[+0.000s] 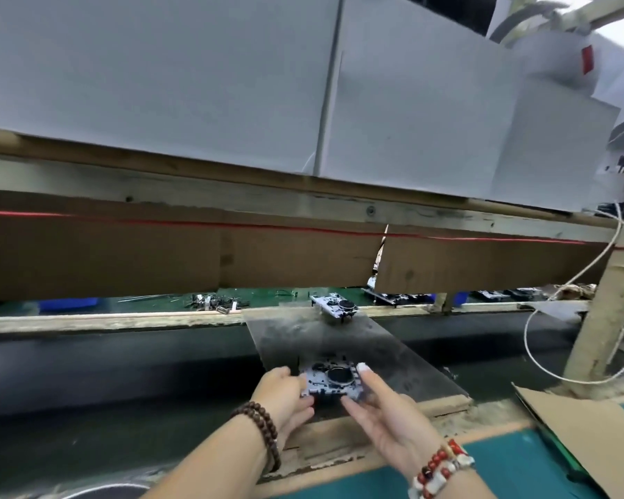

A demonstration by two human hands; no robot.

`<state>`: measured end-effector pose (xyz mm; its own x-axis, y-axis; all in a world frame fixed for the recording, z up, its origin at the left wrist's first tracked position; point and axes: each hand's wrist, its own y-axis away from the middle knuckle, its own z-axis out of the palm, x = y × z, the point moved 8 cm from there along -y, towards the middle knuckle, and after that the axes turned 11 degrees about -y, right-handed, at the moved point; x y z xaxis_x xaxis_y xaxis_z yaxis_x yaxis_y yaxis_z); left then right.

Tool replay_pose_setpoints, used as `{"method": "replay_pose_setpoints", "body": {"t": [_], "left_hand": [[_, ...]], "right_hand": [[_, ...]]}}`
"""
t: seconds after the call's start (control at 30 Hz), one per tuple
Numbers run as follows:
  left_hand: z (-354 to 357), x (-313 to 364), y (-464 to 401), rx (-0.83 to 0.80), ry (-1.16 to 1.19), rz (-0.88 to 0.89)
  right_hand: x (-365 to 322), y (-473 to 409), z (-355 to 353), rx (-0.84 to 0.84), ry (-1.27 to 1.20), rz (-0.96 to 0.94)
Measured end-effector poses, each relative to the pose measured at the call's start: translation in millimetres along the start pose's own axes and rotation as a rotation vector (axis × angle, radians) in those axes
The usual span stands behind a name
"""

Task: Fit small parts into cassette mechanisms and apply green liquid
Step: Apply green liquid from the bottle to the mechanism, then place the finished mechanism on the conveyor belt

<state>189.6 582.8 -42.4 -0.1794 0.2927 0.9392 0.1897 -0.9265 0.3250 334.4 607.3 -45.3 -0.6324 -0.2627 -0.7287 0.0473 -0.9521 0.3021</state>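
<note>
A white cassette mechanism [330, 381] with a round black wheel lies on the near end of a dark grey plate [303, 340] that bridges the black conveyor belt. My left hand [285, 397] grips its left edge with curled fingers. My right hand [386, 412] lies against its right side, the index finger stretched along the edge and the thumb under the near corner. A second cassette mechanism [334, 306] sits at the plate's far end. No green liquid or loose small parts show near my hands.
A black conveyor belt [105, 376] runs left to right under the plate. Cardboard sheets [159, 253] and white boxes [195, 84] hang overhead. Beyond lie metal parts [213, 302] on a green bench. A white cable [541, 340] loops by a wooden post [606, 318]. Cardboard [584, 430] lies at right.
</note>
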Motion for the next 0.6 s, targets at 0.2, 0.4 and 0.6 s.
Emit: {"method": "replay_pose_setpoints", "body": {"t": [0.2, 0.4, 0.6], "left_hand": [[-30.9, 20.1, 64.1, -0.050, -0.043, 0.108], [-117.7, 37.2, 180.7, 0.106, -0.400, 0.345], [-256.4, 29.9, 292.1, 0.512, -1.031, 0.353]], "right_hand": [[6.1, 58.4, 46.8, -0.230, 0.320, -0.056], [42.4, 182.9, 116.8, -0.639, 0.613, -0.013], [87.4, 281.8, 179.4, -0.988, 1.025, -0.176]]}}
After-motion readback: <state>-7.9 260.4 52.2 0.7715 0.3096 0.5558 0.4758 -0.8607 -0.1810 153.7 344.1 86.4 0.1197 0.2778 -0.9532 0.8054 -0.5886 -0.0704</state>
